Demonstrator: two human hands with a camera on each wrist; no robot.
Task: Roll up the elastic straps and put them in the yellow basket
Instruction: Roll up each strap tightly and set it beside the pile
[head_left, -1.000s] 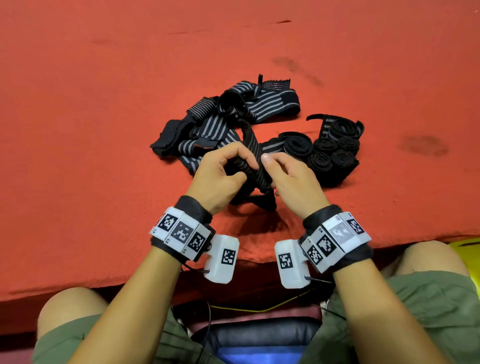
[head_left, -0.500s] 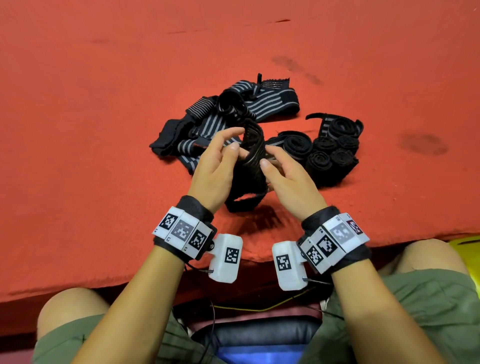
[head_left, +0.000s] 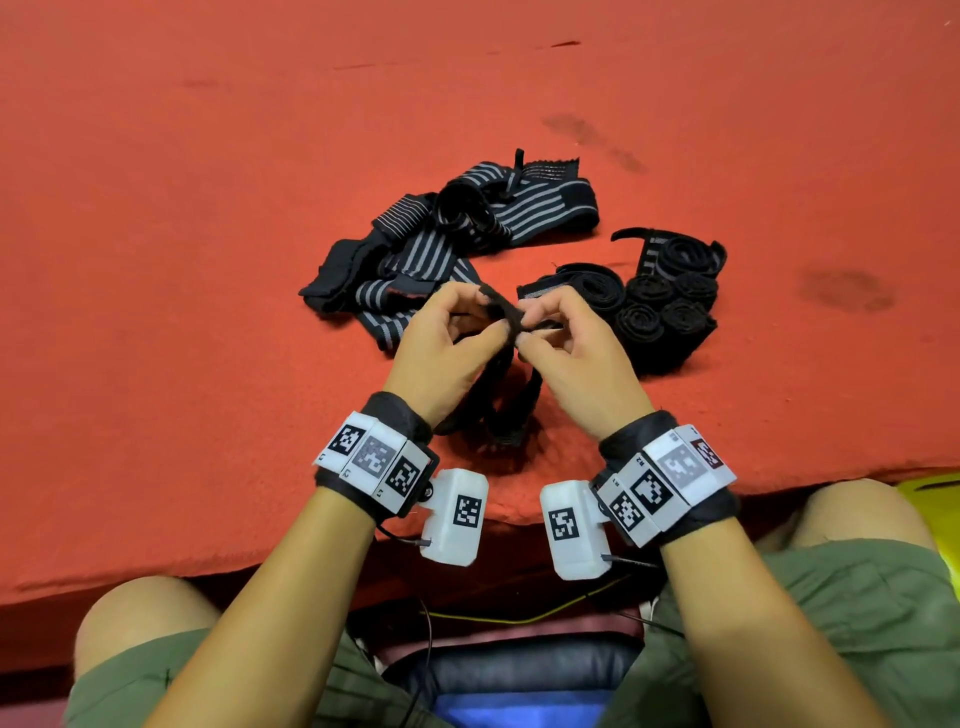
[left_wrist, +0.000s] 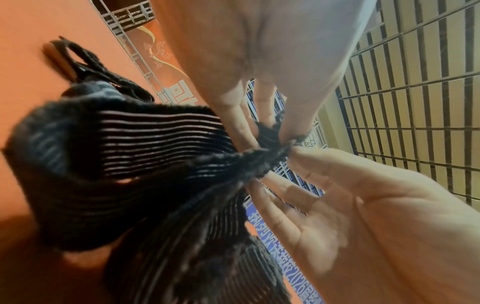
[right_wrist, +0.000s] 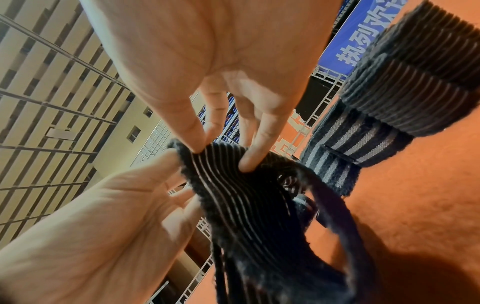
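2 hands (head_left: 511, 348) pinch 1 strap (head_left: 501, 312) end between thumbs and fingers (right_wrist: 255, 142); the rest dangles below.

Bare forearms; both hands bare, left hand (head_left: 441, 358), right hand (head_left: 582, 364). Black wrist bands (head_left: 397, 415) carry white blocks with black square-code tags (head_left: 371, 457). White camera boxes (head_left: 457, 514) under each wrist, thin cables (head_left: 426, 639) trailing. Olive green shorts (head_left: 857, 597).

loose straps (head_left: 447, 244) far left, rolled straps (head_left: 665, 301) far right, bare cloth (head_left: 208, 260) around
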